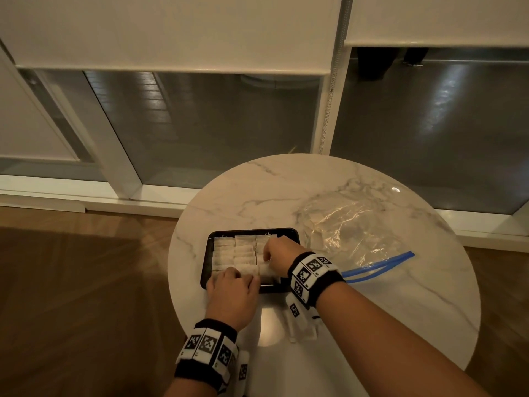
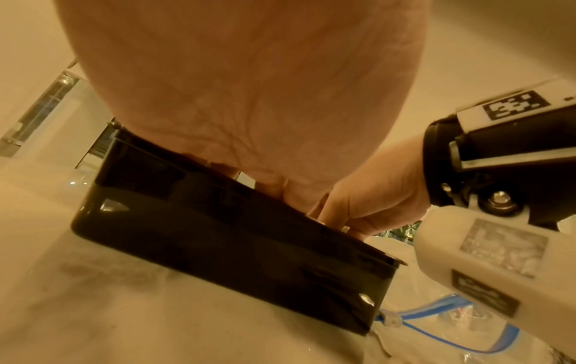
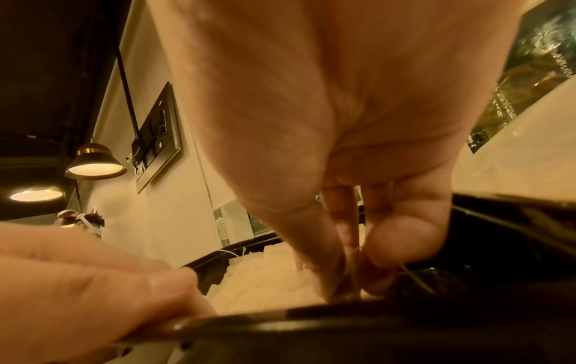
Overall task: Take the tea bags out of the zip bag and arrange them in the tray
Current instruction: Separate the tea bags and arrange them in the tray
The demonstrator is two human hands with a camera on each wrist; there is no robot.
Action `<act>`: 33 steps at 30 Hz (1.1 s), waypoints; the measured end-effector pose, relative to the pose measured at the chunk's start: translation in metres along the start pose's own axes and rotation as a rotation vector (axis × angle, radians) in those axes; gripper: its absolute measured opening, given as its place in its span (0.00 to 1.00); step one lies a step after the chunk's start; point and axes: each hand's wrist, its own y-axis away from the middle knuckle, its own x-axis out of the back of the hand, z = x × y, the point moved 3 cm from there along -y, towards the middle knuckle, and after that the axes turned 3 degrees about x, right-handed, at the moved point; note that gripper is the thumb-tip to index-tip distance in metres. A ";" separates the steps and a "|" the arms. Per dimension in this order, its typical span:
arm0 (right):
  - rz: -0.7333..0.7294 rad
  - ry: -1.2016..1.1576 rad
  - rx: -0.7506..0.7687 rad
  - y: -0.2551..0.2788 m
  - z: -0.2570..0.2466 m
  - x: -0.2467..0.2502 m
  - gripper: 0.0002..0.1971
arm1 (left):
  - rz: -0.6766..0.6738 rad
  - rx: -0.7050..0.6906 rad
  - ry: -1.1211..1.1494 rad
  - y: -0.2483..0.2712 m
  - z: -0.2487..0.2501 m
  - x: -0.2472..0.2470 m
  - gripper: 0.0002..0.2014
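A black tray (image 1: 206, 262) stands on the round marble table (image 1: 286, 190), filled with pale tea bags (image 1: 232, 253) in three columns. My left hand (image 1: 229, 275) curls over the tray's near rim (image 3: 343, 320) and grips it. My right hand (image 1: 267, 253) reaches into the right column, thumb and fingers (image 3: 330, 275) pinching a tea bag (image 1: 267, 272) whose string shows beside them. The clear zip bag (image 1: 352, 230) with its blue zip (image 1: 380, 266) lies flat to the right of the tray; I cannot tell what it holds. In the left wrist view the tray wall (image 2: 218, 246) hides the bags.
The table's edge curves close to the tray's left side, with wooden floor (image 1: 86, 282) below. White window frames and blinds stand behind the table. A bright reflection lies on the marble just in front of the tray.
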 end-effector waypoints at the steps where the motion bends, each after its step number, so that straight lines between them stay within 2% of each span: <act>1: 0.005 0.000 -0.008 -0.001 0.000 -0.001 0.15 | -0.007 0.015 0.013 -0.001 -0.001 -0.003 0.20; 8: 0.027 -0.022 -0.022 -0.006 0.003 -0.009 0.13 | -0.033 0.020 0.000 -0.002 0.002 -0.010 0.22; 15: 0.067 -0.069 -0.023 -0.008 0.005 -0.011 0.15 | -0.056 0.033 -0.037 -0.003 0.004 -0.010 0.23; 33: 0.121 -0.117 -0.043 -0.011 0.016 -0.014 0.17 | -0.019 0.047 -0.099 -0.003 0.005 -0.013 0.22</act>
